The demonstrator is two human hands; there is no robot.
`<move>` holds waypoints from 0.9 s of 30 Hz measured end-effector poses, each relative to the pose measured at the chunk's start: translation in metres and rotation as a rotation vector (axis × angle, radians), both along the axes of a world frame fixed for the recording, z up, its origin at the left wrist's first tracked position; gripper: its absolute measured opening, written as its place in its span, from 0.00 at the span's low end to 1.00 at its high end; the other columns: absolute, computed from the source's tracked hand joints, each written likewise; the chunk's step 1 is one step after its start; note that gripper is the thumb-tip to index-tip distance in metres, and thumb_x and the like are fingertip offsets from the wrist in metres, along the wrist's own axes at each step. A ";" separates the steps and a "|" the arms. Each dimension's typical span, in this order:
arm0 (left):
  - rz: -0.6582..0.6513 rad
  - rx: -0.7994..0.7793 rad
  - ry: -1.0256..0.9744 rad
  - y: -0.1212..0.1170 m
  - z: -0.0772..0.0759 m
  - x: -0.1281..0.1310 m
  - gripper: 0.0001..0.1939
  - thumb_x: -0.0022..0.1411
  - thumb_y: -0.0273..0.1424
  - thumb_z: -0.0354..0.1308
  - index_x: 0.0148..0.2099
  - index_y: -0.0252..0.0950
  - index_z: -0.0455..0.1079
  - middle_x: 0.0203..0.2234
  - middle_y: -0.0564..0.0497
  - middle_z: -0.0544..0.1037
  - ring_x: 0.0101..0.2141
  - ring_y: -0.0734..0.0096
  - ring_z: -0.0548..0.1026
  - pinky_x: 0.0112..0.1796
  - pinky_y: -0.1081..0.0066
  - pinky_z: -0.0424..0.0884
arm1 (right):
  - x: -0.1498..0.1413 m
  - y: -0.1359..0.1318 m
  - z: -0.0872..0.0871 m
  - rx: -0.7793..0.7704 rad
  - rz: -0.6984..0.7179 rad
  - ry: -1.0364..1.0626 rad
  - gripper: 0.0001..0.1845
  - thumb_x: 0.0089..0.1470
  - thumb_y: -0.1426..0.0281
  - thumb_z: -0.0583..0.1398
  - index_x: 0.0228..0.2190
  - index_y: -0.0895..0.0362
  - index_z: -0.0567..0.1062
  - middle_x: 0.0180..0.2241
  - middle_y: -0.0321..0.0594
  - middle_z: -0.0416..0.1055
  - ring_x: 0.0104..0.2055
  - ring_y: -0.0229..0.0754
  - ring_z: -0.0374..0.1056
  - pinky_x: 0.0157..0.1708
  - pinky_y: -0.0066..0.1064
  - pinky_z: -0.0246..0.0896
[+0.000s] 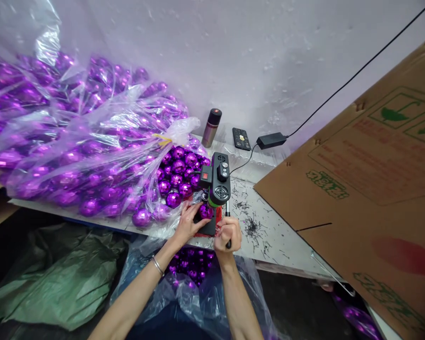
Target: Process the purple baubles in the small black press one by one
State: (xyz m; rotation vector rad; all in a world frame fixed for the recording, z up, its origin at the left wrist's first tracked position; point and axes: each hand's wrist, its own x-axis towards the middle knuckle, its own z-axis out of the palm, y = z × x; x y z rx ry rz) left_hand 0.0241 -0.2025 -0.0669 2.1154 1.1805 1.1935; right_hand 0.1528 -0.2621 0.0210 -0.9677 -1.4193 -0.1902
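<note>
A shiny purple mirror-ball ornament (pixel 206 211) sits under the head of a small black bench drill press (pixel 220 177) with a red switch. My left hand (pixel 189 221) has its fingers and thumb closed around that ornament from the left. With my right hand (pixel 228 233) I grip the black-ended lever (pixel 228 244) on the press's right side, fingers wrapped round it. The drill's tip is hidden behind the machine head. More purple ornaments (pixel 178 166) lie in a heap just behind and left of the press.
Large clear plastic bags (pixel 92 141) full of purple ornaments fill the left. A spray can (pixel 211 127), a phone (pixel 241 138) and a power adapter (pixel 271 140) lie behind. Dark shavings (pixel 251 225) litter the table; a cardboard box (pixel 357 189) stands right. An open bag of ornaments (pixel 191 264) hangs below.
</note>
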 end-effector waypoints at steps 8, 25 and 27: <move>-0.070 0.182 0.040 -0.045 -0.007 -0.011 0.30 0.70 0.35 0.60 0.70 0.40 0.57 0.59 0.38 0.76 0.61 0.53 0.74 0.63 0.45 0.66 | -0.007 -0.005 0.061 -0.168 0.004 0.157 0.18 0.67 0.74 0.52 0.24 0.54 0.64 0.24 0.32 0.63 0.28 0.35 0.63 0.30 0.31 0.57; 0.204 -0.100 0.562 0.031 0.053 -0.082 0.28 0.67 0.46 0.61 0.61 0.33 0.69 0.37 0.38 0.82 0.40 0.46 0.80 0.45 0.54 0.74 | -0.004 -0.007 0.038 -0.095 -0.020 0.022 0.17 0.65 0.79 0.51 0.24 0.53 0.64 0.24 0.34 0.64 0.29 0.37 0.65 0.29 0.32 0.59; 0.159 -0.114 0.503 0.033 0.053 -0.083 0.29 0.66 0.44 0.62 0.64 0.35 0.67 0.43 0.39 0.81 0.43 0.48 0.80 0.47 0.54 0.74 | -0.004 -0.007 0.039 -0.085 -0.017 0.019 0.17 0.64 0.79 0.51 0.24 0.53 0.64 0.24 0.33 0.64 0.29 0.37 0.65 0.29 0.32 0.59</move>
